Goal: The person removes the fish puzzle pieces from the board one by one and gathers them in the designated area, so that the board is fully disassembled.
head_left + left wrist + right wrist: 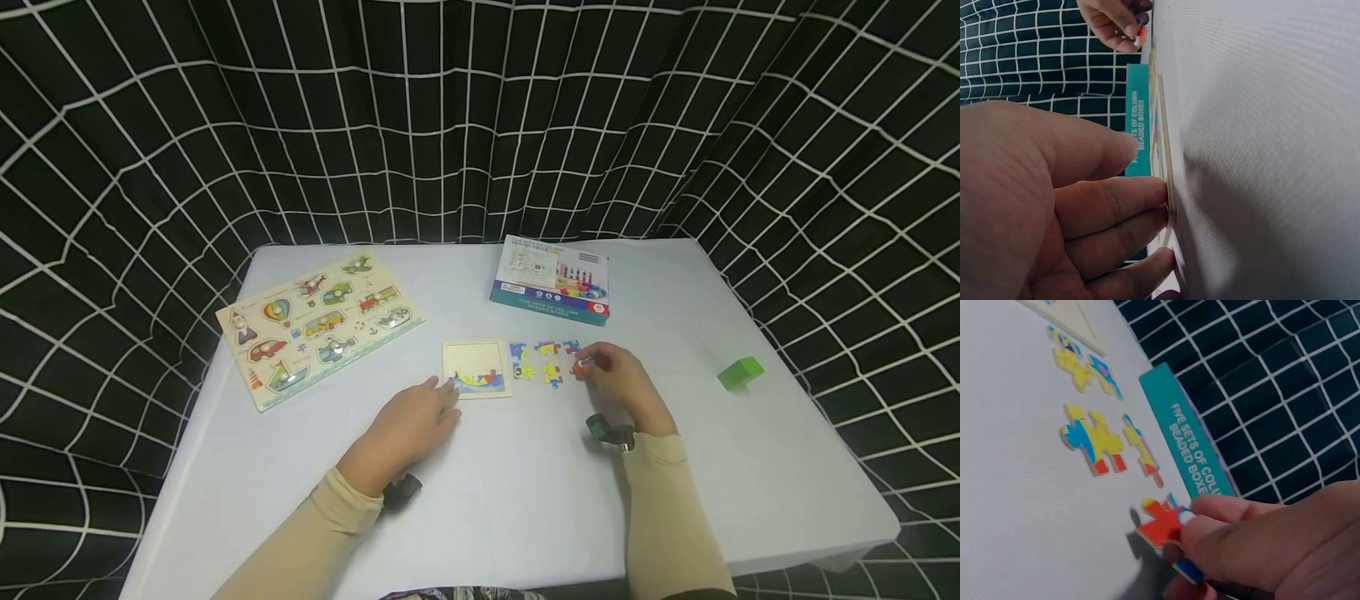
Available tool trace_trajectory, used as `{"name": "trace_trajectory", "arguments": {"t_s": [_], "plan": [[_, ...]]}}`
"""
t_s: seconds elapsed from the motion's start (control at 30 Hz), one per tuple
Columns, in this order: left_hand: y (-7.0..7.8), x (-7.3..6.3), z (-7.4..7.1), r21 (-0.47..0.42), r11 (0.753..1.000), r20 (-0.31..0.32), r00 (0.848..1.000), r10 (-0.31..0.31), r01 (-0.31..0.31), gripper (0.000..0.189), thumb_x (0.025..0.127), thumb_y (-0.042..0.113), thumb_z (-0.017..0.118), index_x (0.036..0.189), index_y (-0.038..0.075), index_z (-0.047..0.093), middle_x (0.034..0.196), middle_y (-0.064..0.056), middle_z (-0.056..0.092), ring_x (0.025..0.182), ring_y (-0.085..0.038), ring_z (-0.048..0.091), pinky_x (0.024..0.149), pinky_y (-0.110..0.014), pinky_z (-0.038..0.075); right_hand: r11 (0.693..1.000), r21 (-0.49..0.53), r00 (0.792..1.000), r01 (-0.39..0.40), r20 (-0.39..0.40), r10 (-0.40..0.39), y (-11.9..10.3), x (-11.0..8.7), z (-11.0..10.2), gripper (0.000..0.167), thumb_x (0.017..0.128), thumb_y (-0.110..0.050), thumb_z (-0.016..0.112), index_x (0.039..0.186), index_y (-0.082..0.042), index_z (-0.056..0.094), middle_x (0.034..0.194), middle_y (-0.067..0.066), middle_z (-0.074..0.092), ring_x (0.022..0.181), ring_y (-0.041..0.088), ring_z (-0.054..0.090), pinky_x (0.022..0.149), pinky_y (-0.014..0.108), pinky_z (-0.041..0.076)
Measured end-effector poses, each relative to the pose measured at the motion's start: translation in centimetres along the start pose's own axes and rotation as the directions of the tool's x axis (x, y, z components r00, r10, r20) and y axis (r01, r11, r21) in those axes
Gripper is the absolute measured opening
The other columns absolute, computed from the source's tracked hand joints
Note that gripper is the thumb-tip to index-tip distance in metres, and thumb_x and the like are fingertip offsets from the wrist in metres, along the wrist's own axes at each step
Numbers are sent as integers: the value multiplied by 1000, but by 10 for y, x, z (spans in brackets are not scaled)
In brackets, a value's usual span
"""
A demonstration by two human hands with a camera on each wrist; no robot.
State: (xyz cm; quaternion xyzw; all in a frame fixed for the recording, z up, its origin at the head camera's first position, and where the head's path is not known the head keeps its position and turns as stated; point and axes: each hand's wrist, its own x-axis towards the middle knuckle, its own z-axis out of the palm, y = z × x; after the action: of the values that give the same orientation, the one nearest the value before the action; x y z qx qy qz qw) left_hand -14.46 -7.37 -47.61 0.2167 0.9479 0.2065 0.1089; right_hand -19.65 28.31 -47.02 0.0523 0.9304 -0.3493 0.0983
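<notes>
My left hand (416,421) lies beside a small wooden puzzle tray (476,357), its fingertips touching the lower left corner. Pieces showing yellow, blue and red fill the tray's lower part; bare wood shows above. Between thumb and fingers, my right hand (618,379) pinches a red jigsaw piece (1161,525), tilted, with its shadow on the cloth. A blue part (1189,570) shows under the fingers; I cannot tell whether it belongs to the same piece. Several loose jigsaw pieces (551,372) lie in two rows between tray and right hand.
Behind the pieces lies a teal and white box (551,279) of beaded columns. At the left is a large wooden vehicle puzzle board (322,325). A green block (740,373) stands at the right of the white-covered table (525,500). Black grid-patterned curtains (465,125) surround it.
</notes>
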Motion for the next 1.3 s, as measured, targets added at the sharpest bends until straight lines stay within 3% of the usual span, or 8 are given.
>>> {"name": "trace_trajectory", "arguments": {"t_s": [0.2, 0.6, 0.73, 0.87, 0.97, 1.07, 1.17, 1.3], "plan": [[-1, 0, 0, -6, 1000, -2, 1000, 3, -3, 46, 112, 31, 60, 149, 5, 67, 161, -9, 60, 157, -36, 47, 131, -54, 40, 999, -42, 1000, 10, -2, -10, -2, -1, 7, 21, 108, -14, 66, 125, -5, 71, 134, 22, 69, 120, 39, 61, 113, 61, 54], [-3, 1, 1, 0, 1000, 0, 1000, 7, -7, 46, 112, 32, 59, 149, 4, 66, 162, -10, 59, 157, -36, 48, 131, -54, 40, 990, -129, 989, 49, -131, -66, -15, 2, 22, 21, 105, -8, 67, 123, 1, 72, 124, 22, 63, 110, 36, 59, 108, 56, 57], [-4, 3, 3, 12, 1000, -3, 1000, 9, -9, 46, 113, 33, 59, 149, 5, 67, 162, -9, 59, 157, -35, 48, 131, -53, 41, 980, -113, 969, 161, -169, -179, -43, -2, 44, 22, 106, -7, 65, 125, -2, 73, 123, 16, 66, 104, 31, 62, 96, 49, 60], [-5, 3, 4, 19, 1000, -6, 1000, 10, -10, 47, 113, 33, 59, 149, 5, 66, 161, -9, 60, 157, -36, 49, 130, -53, 41, 907, -107, 909, 407, -49, -414, -81, -6, 77, 24, 104, -6, 70, 126, -3, 76, 122, 13, 72, 104, 27, 67, 95, 46, 62], [-5, 2, 2, 21, 1000, -8, 1000, 13, -12, 47, 112, 33, 59, 150, 5, 66, 160, -9, 61, 156, -36, 49, 129, -53, 42, 865, -96, 870, 493, 86, -486, -103, -5, 99, 29, 103, -9, 72, 131, -2, 75, 121, 10, 72, 103, 23, 66, 97, 43, 61], [-5, 1, 0, 23, 1000, -24, 1000, 14, -14, 45, 112, 33, 60, 147, 6, 69, 155, -8, 66, 153, -35, 53, 128, -53, 45, 865, -131, 871, 484, 164, -463, -115, -3, 112, 33, 102, -9, 74, 135, -2, 74, 116, 8, 70, 99, 20, 61, 97, 40, 59], [-4, 0, -2, 22, 1000, -54, 998, 20, -18, 40, 112, 32, 61, 141, 7, 74, 146, -8, 72, 149, -34, 58, 125, -54, 48, 872, -157, 881, 463, 189, -434, -120, -2, 116, 33, 100, -8, 77, 133, -2, 75, 111, 7, 68, 95, 20, 58, 93, 38, 58], [-4, 1, -3, 24, 1000, -75, 997, 21, -19, 37, 111, 31, 62, 136, 7, 77, 140, -7, 75, 145, -33, 62, 123, -54, 50, 868, -153, 874, 473, 204, -441, -121, 0, 116, 29, 99, -6, 77, 128, -4, 77, 106, 6, 67, 93, 21, 58, 89, 37, 56]]}}
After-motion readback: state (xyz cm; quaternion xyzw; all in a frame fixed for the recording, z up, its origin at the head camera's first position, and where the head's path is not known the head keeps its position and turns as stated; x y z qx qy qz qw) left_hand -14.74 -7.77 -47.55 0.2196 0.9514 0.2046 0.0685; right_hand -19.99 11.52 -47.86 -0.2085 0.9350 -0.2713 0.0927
